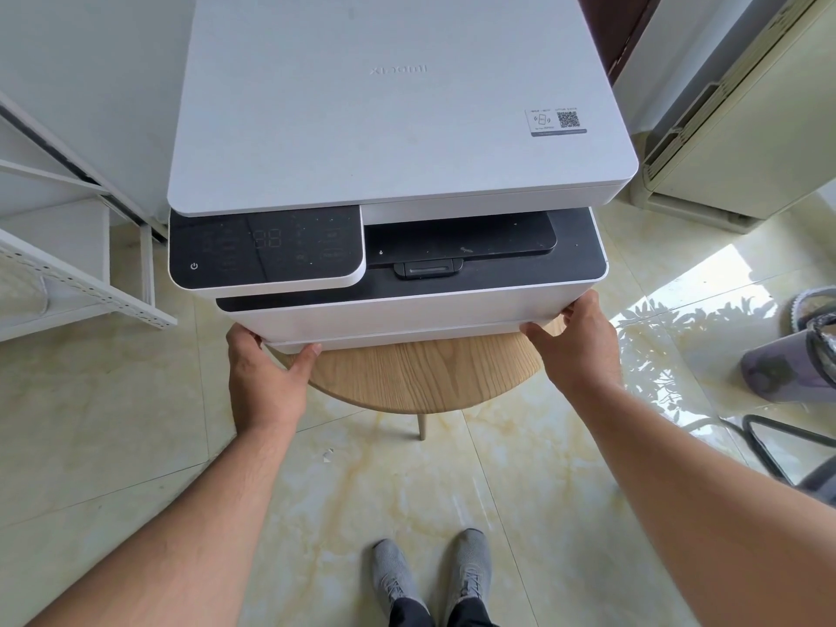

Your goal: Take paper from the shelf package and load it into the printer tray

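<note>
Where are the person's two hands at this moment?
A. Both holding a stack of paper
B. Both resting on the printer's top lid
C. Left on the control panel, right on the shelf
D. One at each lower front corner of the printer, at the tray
D: the left hand and right hand grip opposite ends of the paper tray at the bottom front of the printer; no paper is in sight.

Your left hand (264, 377) sits at about 8 o'clock from frame centre, thumb extended toward 2 o'clock, fingers curled out of sight. Your right hand (581, 350) sits at about 4 o'clock, thumb pointing to 10 o'clock, fingers wrapped and partly hidden. Both bare forearms run straight, converging upward from the lower corners.
</note>
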A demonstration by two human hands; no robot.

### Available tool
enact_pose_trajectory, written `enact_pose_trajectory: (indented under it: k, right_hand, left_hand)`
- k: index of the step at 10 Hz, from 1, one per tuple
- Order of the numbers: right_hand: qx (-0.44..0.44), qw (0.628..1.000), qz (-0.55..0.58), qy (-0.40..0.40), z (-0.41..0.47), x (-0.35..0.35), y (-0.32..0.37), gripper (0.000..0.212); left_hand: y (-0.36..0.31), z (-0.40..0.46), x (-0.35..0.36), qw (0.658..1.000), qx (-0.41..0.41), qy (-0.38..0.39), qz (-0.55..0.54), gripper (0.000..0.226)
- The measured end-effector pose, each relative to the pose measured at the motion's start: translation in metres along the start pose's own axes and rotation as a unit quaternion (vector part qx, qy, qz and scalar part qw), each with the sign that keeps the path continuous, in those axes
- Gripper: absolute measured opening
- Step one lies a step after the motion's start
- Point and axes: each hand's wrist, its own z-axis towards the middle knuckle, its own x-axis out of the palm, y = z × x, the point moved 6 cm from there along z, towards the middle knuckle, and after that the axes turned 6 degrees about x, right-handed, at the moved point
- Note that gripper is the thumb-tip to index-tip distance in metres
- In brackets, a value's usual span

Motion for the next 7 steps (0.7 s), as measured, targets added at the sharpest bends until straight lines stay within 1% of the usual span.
enact_pose_trajectory:
  k: [3, 5, 6, 7]
  right_hand:
    - [-0.005, 1.000, 0.001, -0.022, 0.000, 0.001, 0.000, 0.051]
    - [0.000, 1.000, -0.019, 0.010, -0.005, -0.002, 0.002, 0.056]
    - [0.008, 0.998, -0.055, 0.029, -0.016, -0.016, 0.009, 0.059]
    - [0.002, 0.996, -0.089, 0.027, -0.030, -0.040, 0.006, 0.055]
  left_hand:
    - [-0.006, -0.002, -0.001, 1.000, -0.016, -0.020, 0.011, 0.065]
    - [-0.007, -0.005, -0.003, 0.999, -0.027, 0.024, 0.012, 0.066]
    - [-0.017, -0.009, -0.023, 0.999, -0.036, 0.033, 0.015, 0.070]
    - [-0.031, -0.022, -0.054, 0.999, -0.018, 0.023, 0.021, 0.067]
